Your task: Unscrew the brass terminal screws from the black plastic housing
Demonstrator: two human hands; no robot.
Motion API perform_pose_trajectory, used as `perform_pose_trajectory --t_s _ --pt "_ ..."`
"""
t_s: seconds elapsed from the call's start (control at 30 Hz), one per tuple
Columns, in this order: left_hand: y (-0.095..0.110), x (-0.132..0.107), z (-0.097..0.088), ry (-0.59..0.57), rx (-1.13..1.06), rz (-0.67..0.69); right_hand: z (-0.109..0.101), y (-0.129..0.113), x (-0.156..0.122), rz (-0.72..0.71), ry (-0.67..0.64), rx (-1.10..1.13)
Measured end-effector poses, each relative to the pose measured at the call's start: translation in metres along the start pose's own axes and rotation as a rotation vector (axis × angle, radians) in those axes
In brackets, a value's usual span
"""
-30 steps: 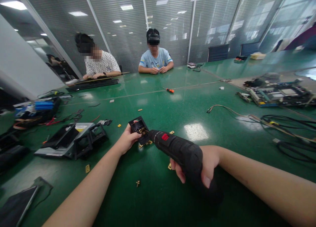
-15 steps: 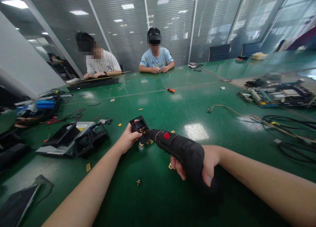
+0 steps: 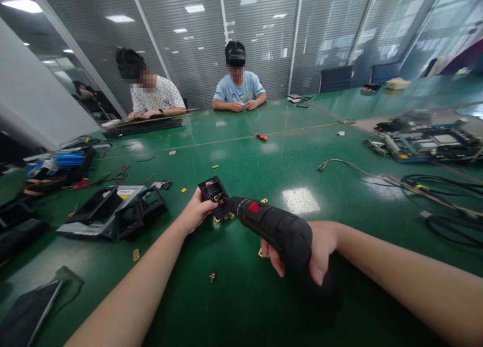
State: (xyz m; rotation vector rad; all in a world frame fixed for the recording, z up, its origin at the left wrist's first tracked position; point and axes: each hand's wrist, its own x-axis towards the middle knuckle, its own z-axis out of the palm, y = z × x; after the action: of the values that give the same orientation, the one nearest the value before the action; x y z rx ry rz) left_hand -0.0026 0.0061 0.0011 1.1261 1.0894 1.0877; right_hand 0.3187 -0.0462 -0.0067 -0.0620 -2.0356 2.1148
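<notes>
My left hand (image 3: 198, 209) is closed on the left edge of a small black socket-like housing (image 3: 214, 187) with brass terminals inside, tilted up above the table. In my right hand (image 3: 317, 256) is a black cordless drill (image 3: 273, 226) with a red switch, gripped by its handle. Its nose points left at the housing, and the bit's tip reaches the brass terminals; whether it sits in a screw I cannot tell. Small brass pieces (image 3: 229, 216) lie just below the housing. A few tiny brass screws (image 3: 213, 277) rest nearer to me between my forearms.
Black frames (image 3: 139, 213) and a grey panel lie at left, near a flat dark panel (image 3: 30, 306). An orange screwdriver (image 3: 261, 137) lies ahead. Cables (image 3: 433, 191) and a circuit board (image 3: 433, 143) occupy the right. Two people sit across the green table (image 3: 302, 150).
Almost nothing differs. Both hands, the housing and the drill keep their places, with the drill's nose still at the terminals; the view has shifted very slightly.
</notes>
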Motion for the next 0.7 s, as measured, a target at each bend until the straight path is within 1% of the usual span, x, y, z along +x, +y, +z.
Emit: perform_pose_trajectory --t_s 0.2,0.37,0.47,0.7 --pt "0.0007 -0.0012 0.0014 0.000 -0.007 0.000 0.0000 0.0031 -0.0010 0.009 -0.001 0.048" --pt "0.0006 -0.0002 0.0008 -0.002 -0.017 -0.012 -0.0024 0.0020 0.0000 -0.008 -0.027 -0.032" --pt "-0.0007 0.0010 -0.0004 0.010 -0.019 -0.018 -0.0032 0.0030 0.0004 -0.012 -0.019 -0.050" --pt "-0.0001 -0.0005 0.0006 0.014 -0.040 -0.030 -0.0030 0.0082 0.0001 0.035 -0.008 -0.053"
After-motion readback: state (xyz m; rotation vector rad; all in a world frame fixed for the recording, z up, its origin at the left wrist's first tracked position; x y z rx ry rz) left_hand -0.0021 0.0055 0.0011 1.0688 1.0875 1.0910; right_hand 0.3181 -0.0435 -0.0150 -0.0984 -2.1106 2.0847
